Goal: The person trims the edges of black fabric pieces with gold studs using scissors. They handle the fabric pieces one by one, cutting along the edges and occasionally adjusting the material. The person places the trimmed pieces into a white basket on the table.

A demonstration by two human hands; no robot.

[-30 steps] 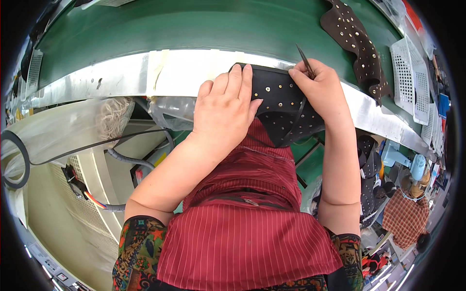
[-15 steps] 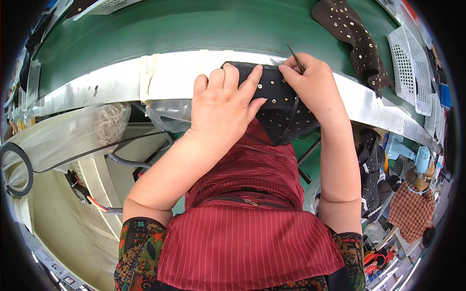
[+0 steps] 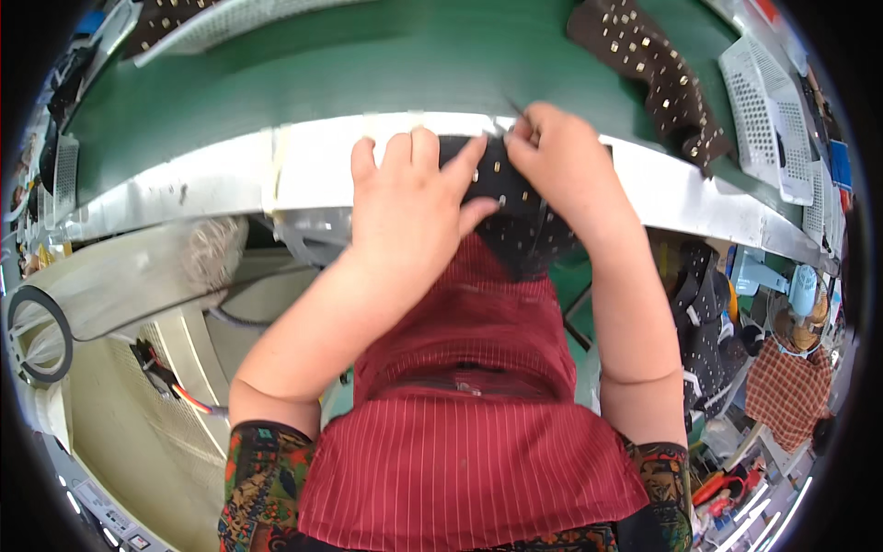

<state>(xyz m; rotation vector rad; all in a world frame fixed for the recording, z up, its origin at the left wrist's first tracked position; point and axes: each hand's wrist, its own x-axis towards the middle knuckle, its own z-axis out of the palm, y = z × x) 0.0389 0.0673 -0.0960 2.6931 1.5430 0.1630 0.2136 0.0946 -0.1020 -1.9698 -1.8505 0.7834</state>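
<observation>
Black studded piece (image 3: 515, 216) hangs off the shiny metal edge (image 3: 230, 175), over the red apron (image 3: 469, 432).
Left hand (image 3: 409, 216) presses it flat, fingers spread; right hand (image 3: 566, 166) pinches a thin tool (image 3: 515, 110). The tool could slip and poke a finger. Another studded piece (image 3: 658, 69) lies on the green belt (image 3: 368, 64).

Her left hand (image 3: 409, 207) presses the black studded piece (image 3: 520, 216) flat on the metal table edge (image 3: 230, 179); right hand (image 3: 566, 161) pinches a thin tool (image 3: 515, 110).
</observation>
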